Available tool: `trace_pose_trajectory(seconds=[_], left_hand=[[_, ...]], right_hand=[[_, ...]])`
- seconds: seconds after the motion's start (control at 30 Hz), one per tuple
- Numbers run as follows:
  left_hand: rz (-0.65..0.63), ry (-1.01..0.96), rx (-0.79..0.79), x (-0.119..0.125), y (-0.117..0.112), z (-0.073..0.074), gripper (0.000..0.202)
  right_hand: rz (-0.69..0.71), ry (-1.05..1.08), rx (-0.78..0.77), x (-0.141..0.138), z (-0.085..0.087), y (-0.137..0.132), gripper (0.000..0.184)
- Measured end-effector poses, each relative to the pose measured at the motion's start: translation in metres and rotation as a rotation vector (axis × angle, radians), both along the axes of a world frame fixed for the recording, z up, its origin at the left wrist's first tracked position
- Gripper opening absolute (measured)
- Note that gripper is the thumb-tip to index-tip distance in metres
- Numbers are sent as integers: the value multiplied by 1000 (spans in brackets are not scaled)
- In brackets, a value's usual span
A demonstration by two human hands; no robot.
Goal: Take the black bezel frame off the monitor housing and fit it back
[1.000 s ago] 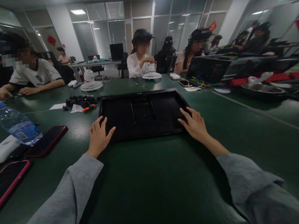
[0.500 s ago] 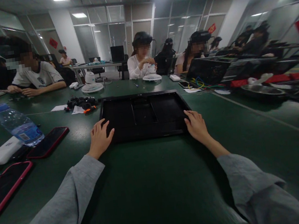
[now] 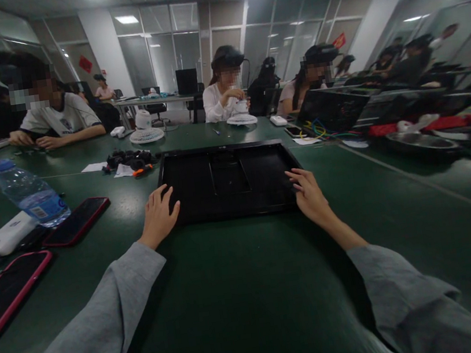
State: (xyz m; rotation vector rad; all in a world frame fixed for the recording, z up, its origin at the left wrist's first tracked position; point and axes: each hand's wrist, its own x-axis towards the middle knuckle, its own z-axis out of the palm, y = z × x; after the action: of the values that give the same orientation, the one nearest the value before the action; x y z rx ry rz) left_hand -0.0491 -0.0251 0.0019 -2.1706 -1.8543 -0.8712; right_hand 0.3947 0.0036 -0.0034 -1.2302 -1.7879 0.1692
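A black rectangular casing [image 3: 233, 200], like the shell of a flat monitor, lies on the green table in front of me. It has a raised rim and a recessed box shape in its middle. At its near left corner rests my left hand [image 3: 159, 213], fingers spread and bent loosely over the rim. My right hand [image 3: 310, 194] is at the right rim, its fingers apart and reaching over the inner side. Whether its fingertips touch the casing I cannot tell. Both palms hide parts of the side rims.
On the left are a water bottle [image 3: 37, 198], a white device [image 3: 5, 235] and two red-edged phones, one nearer [image 3: 11, 295]. Dark small parts [image 3: 128, 159] lie beyond the casing. A metal pan [image 3: 423, 141] stands at right. Several people sit around the table.
My right hand has shifted slightly, its fingers lifting and straightening over the rim. My left hand and the casing hold their places. The view has turned a little.
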Motion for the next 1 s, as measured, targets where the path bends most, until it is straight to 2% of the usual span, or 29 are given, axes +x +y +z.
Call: trace_pose_trajectory(seconds=[0.1,0.23,0.57,1.0], left_hand=[[-6,-1,2,-1,1,-1,54],[-10,-2,-1,-1,1,-1,54],[-1,4,-5,1,0,1,54],[-12,-13,-12,0,1,1,53]], right_hand=[[16,-25,-7,3,-5,3,67],[16,-171,-4,3,-8,3,64],[39,-429,-30,-17,4,-11,48],[17,-540,-54,-23,2,-12,47]])
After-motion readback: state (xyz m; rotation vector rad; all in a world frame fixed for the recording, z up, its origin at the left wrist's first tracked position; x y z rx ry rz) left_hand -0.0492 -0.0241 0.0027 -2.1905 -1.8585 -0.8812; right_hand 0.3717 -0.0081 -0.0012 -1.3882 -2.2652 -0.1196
